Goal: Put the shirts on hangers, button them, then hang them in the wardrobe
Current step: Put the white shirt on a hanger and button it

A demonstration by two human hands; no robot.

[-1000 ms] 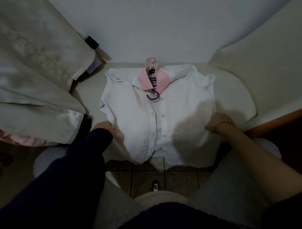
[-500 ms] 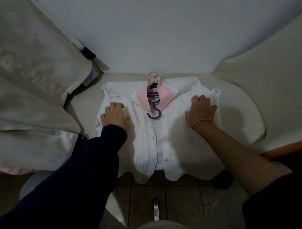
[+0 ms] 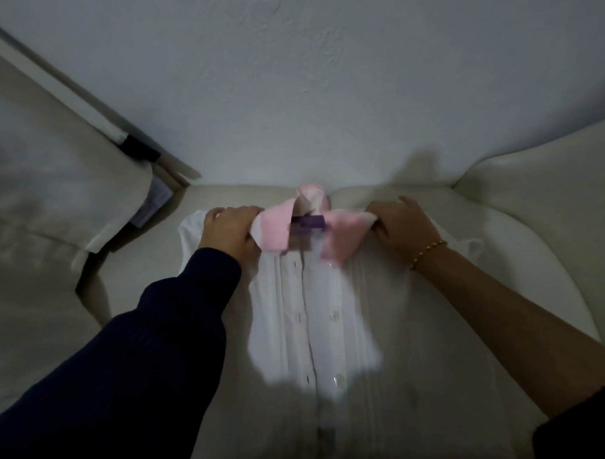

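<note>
White shirt [image 3: 317, 314] lies collar-far, placket running toward wearer; left hand [image 3: 231, 231] and right hand [image 3: 402, 226] flank purple hanger [image 3: 307, 224] evenly, fingers curled, gripping shirt shoulders (hook blurred).

Your purple hanger [image 3: 308, 225] is blurred at the collar [image 3: 277, 232]; the shirt [image 3: 332, 331] runs off the lower edge.

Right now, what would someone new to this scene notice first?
The pink collar at the top middle stands out, with the left hand and right hand gripping its two ends and a purple hanger between them. Below it the white shirt lies front up on a cream seat. A gold bracelet shows on the right wrist.
</note>
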